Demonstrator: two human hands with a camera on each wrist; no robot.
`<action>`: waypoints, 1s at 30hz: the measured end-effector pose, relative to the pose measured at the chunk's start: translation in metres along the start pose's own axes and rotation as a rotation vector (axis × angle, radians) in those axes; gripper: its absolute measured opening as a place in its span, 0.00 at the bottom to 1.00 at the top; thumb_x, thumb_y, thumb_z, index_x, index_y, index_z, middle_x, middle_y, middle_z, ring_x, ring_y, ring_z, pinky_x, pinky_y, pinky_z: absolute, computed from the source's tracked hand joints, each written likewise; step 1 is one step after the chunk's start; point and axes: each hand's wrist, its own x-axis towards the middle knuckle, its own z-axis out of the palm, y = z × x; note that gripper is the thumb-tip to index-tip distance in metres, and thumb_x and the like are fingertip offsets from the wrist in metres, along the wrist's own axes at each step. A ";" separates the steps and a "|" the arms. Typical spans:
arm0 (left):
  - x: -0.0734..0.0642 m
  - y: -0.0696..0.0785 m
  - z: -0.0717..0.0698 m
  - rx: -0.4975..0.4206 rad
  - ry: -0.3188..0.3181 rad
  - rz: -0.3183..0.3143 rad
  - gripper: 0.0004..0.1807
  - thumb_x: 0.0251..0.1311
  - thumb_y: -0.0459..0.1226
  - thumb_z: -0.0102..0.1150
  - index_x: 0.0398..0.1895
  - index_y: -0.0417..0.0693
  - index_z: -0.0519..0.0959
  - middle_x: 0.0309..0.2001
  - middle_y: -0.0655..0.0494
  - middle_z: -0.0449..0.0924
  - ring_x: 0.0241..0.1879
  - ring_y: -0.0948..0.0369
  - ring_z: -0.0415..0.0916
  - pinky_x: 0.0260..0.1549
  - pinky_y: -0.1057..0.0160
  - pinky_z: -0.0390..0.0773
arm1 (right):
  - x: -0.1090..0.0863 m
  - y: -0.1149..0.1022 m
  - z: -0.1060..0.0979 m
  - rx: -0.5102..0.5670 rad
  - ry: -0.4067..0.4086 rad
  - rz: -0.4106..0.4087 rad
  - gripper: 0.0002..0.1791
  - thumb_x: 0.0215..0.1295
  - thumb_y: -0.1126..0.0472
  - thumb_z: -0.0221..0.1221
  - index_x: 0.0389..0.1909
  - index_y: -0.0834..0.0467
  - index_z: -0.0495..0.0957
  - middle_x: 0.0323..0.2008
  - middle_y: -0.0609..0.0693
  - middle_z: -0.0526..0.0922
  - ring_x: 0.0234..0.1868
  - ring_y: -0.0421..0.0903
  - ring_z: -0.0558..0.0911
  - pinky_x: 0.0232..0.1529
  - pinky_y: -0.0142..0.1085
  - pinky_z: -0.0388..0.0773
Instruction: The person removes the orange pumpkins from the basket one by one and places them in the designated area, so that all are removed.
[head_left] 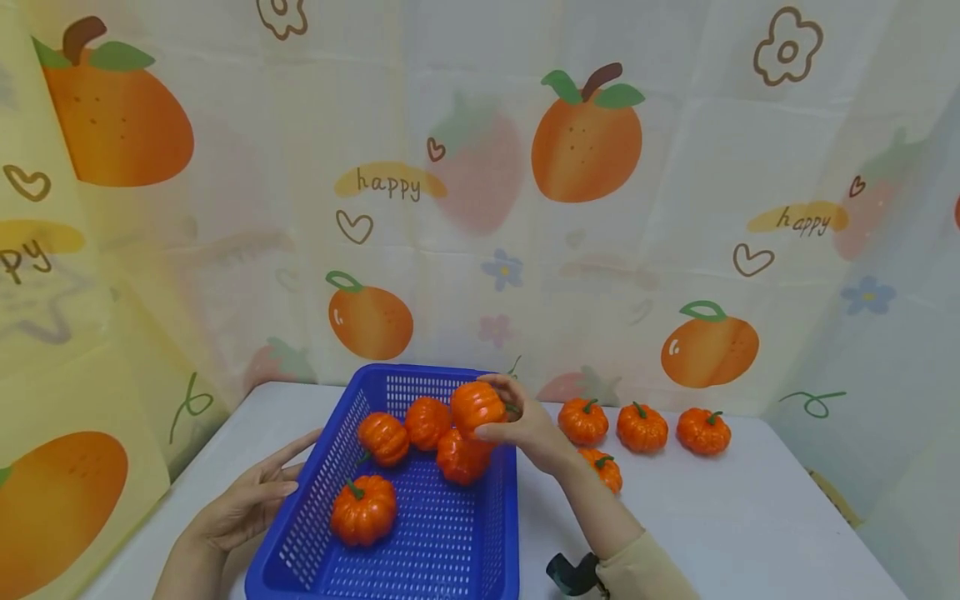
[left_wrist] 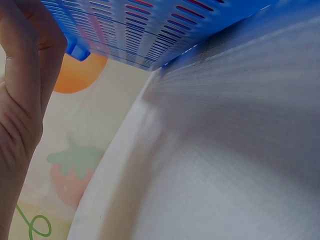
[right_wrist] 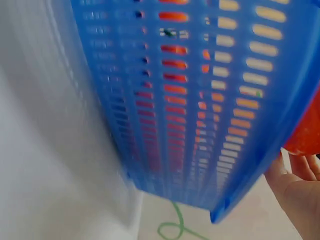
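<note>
A blue plastic basket with slotted walls stands on the table, several small orange pumpkins inside it. One pumpkin sits toward the near left, stem up; others, such as this pumpkin, cluster in the far half. Over the far right part of the basket, my right hand grips another pumpkin between thumb and fingers. That held pumpkin shows beyond the basket's rim in the right wrist view. My left hand is at the basket's left side, fairly straight fingers right at the rim, holding nothing.
Right of the basket, pumpkins stand on the white table: a back row including this pumpkin, and one pumpkin partly hidden by my right forearm. A black object lies by the right sleeve. A fruit-printed curtain hangs behind.
</note>
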 end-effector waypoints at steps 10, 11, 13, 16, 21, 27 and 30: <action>-0.001 0.001 0.002 0.004 0.016 0.004 0.39 0.70 0.22 0.11 0.80 0.62 0.41 0.75 0.45 0.61 0.70 0.46 0.69 0.67 0.48 0.71 | -0.012 0.000 -0.034 -0.080 0.148 0.005 0.36 0.56 0.57 0.68 0.67 0.49 0.67 0.58 0.58 0.75 0.52 0.50 0.76 0.50 0.39 0.81; -0.001 0.001 0.002 0.004 0.023 0.006 0.39 0.70 0.22 0.12 0.80 0.62 0.42 0.75 0.45 0.62 0.69 0.45 0.69 0.66 0.48 0.72 | -0.013 0.000 -0.039 -0.079 0.157 0.004 0.36 0.57 0.58 0.67 0.68 0.48 0.67 0.56 0.57 0.76 0.51 0.50 0.77 0.50 0.39 0.81; -0.001 0.001 0.003 0.005 0.032 0.009 0.39 0.70 0.22 0.12 0.80 0.62 0.43 0.75 0.45 0.62 0.69 0.45 0.70 0.66 0.48 0.72 | -0.015 0.001 -0.047 -0.091 0.185 0.014 0.35 0.58 0.58 0.66 0.68 0.45 0.67 0.54 0.55 0.77 0.50 0.50 0.78 0.50 0.39 0.80; -0.001 0.001 0.003 0.002 0.040 0.008 0.39 0.70 0.22 0.12 0.80 0.62 0.43 0.75 0.45 0.63 0.68 0.45 0.70 0.65 0.48 0.73 | -0.021 0.000 -0.059 -0.122 0.231 0.031 0.35 0.60 0.57 0.65 0.69 0.42 0.66 0.54 0.54 0.74 0.51 0.50 0.77 0.51 0.39 0.78; 0.000 0.001 0.001 0.013 0.030 0.003 0.39 0.70 0.22 0.12 0.80 0.62 0.42 0.75 0.45 0.62 0.69 0.45 0.70 0.65 0.48 0.73 | -0.030 0.000 -0.076 -0.162 0.328 0.070 0.39 0.60 0.56 0.65 0.71 0.39 0.60 0.63 0.52 0.67 0.58 0.50 0.72 0.55 0.36 0.77; 0.000 0.000 0.001 0.010 0.047 0.005 0.39 0.70 0.22 0.12 0.80 0.62 0.42 0.75 0.46 0.62 0.68 0.45 0.72 0.64 0.48 0.74 | -0.043 0.004 -0.094 -0.200 0.406 0.120 0.43 0.57 0.59 0.67 0.72 0.47 0.58 0.66 0.51 0.64 0.63 0.51 0.68 0.65 0.42 0.71; 0.000 0.000 0.002 0.009 0.054 0.008 0.39 0.70 0.22 0.12 0.80 0.61 0.42 0.75 0.45 0.63 0.67 0.45 0.72 0.64 0.48 0.74 | -0.052 0.007 -0.102 -0.226 0.406 0.111 0.44 0.58 0.59 0.67 0.73 0.47 0.56 0.67 0.51 0.64 0.63 0.49 0.68 0.64 0.39 0.73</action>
